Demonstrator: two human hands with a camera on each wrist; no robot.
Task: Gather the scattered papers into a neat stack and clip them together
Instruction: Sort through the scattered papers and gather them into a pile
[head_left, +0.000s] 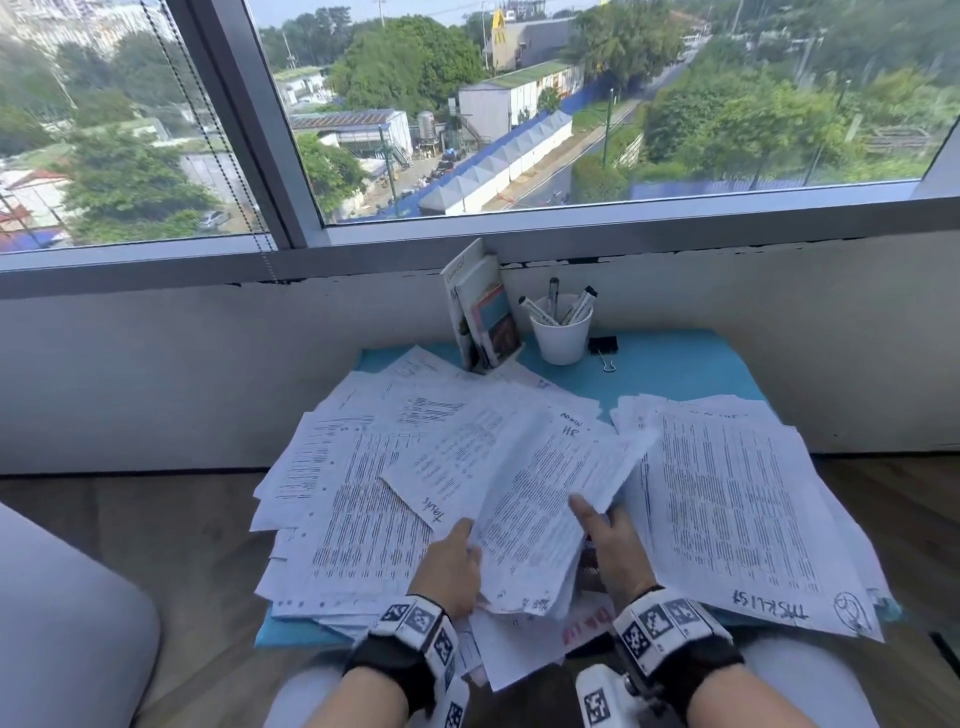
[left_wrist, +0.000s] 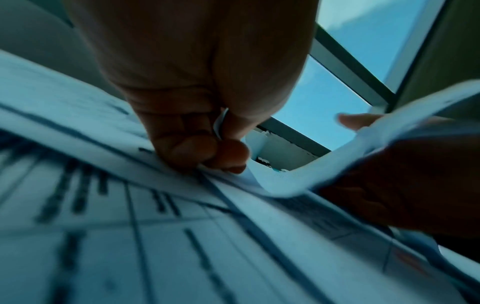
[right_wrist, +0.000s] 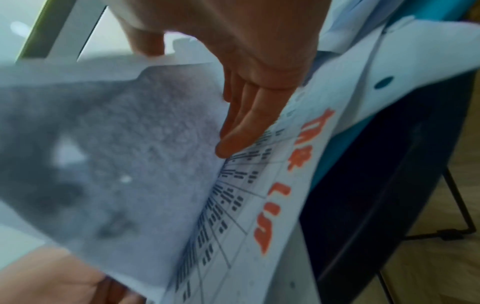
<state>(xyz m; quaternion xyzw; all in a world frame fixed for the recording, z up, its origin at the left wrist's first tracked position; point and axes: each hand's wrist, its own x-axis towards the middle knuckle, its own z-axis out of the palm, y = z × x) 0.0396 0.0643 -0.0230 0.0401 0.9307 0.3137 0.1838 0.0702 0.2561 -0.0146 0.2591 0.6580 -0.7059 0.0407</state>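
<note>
Printed papers lie scattered over a blue table (head_left: 675, 364): a loose heap on the left (head_left: 353, 493) and a pile on the right (head_left: 737, 509). Between them a bundle of sheets (head_left: 530, 499) is lifted at the near edge. My left hand (head_left: 467, 540) pinches its left side, fingers curled on a sheet (left_wrist: 218, 131). My right hand (head_left: 597, 519) holds its right side, thumb (right_wrist: 148, 41) on top and straight fingers (right_wrist: 241, 123) beneath. Under the bundle lies a sheet with orange lettering (right_wrist: 285, 185). A black binder clip (head_left: 602, 345) rests at the table's back.
A white cup of markers (head_left: 561, 332) and a few upright books (head_left: 483, 312) stand at the back by the wall under the window. Some sheets overhang the near table edge (head_left: 291, 636). Wooden floor surrounds the table; black table legs (right_wrist: 457, 207) show on the right.
</note>
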